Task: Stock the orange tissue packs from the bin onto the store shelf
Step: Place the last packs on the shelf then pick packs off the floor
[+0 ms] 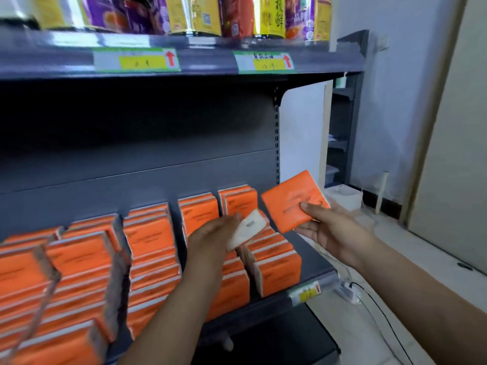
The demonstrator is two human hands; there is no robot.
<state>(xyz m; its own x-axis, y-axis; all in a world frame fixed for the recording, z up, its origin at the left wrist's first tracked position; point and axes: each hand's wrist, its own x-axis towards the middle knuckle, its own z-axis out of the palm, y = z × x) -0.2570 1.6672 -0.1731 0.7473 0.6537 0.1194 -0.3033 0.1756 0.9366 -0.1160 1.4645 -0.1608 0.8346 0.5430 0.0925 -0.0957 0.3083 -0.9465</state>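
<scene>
The store shelf (313, 262) already carries rows of upright orange tissue packs (150, 241), and the short rightmost row, just below and left of the right hand (329, 227), looks like the slot to fill. That hand's grip pinches one orange pack (287, 204) by its lower corner, thumb on top (bin out of view). The left hand (213, 235) grips a white-sided pack (247, 229) over that row; seat it upright first, then slide the other in.

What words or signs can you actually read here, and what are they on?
"鲜": yellow package on the top shelf, the only clear character.
Red up arrows, no words: two price tags; their handwriting is blurred.
Print on the orange tissue pack in the right hand: too small.
Lower tag: unreadable.
</scene>
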